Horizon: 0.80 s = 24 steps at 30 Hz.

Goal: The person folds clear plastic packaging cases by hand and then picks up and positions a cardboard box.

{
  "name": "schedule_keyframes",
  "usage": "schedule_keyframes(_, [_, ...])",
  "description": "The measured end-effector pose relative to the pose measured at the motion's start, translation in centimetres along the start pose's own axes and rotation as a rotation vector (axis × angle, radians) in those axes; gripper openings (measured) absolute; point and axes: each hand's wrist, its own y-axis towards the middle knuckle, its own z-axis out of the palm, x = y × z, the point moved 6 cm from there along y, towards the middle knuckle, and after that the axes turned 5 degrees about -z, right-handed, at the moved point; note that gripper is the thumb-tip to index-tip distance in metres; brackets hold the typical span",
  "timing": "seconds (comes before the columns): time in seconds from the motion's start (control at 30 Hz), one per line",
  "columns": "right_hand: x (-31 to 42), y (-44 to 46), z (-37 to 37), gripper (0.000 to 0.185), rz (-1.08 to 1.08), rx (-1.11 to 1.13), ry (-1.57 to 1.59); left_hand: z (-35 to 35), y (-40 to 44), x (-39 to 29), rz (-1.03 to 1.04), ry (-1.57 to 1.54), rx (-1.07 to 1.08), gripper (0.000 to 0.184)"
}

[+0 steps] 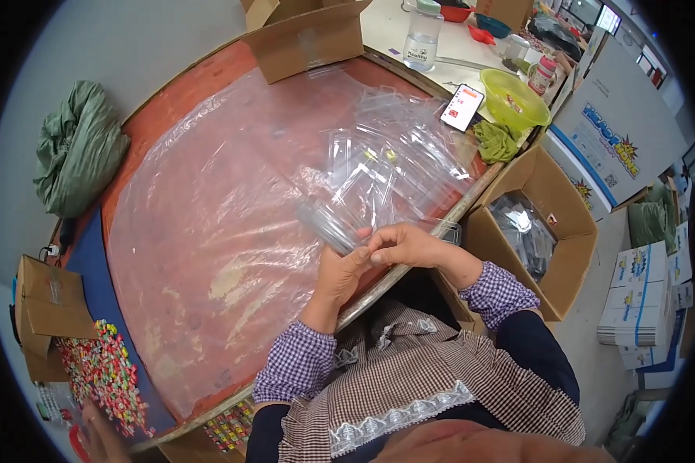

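My left hand (341, 270) is wrapped round a stack of clear plastic pieces (328, 225) above the table's near edge. My right hand (405, 245) is beside it, fingers bent and pressed together at the stack's near end; anything in them is too small to make out. A spread pile of clear plastic packages (394, 166) lies just beyond my hands on the plastic-covered red table (208, 201). Two small yellow-green bits show among the packages.
An open carton (579, 258) with clear plastic stands right of the table. A phone (462, 106), green bowl (517, 96), cloth (496, 142) and water bottle (422, 42) are at the back right. Another person's hand (100, 436) is by colourful small items (108, 378), lower left.
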Motion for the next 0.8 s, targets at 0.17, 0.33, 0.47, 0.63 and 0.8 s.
schedule_keyframes(0.17, [1.3,1.6,-2.0,0.008,-0.098,-0.078,-0.424,-2.2,0.9,0.5,0.037,0.194,-0.050,0.044])
schedule_keyframes(0.33, [10.6,3.7,-10.0,0.015,-0.583,-0.763,-1.481,-2.7,0.4,-0.2,0.093,0.072,-0.239,0.044])
schedule_keyframes(0.47, [9.3,3.8,-9.8,0.021,-0.412,-0.585,-1.218,-2.0,0.7,-1.1,0.109,0.042,-0.210,0.042])
schedule_keyframes(0.63, [2.7,1.6,0.5,0.021,-0.074,0.150,-0.479,-2.2,0.6,-0.2,0.141,0.042,-0.171,0.042])
schedule_keyframes(0.8, [-0.4,1.4,0.1,0.016,-0.050,0.068,-0.121,-1.9,0.4,0.3,0.020,-0.001,-0.069,0.040])
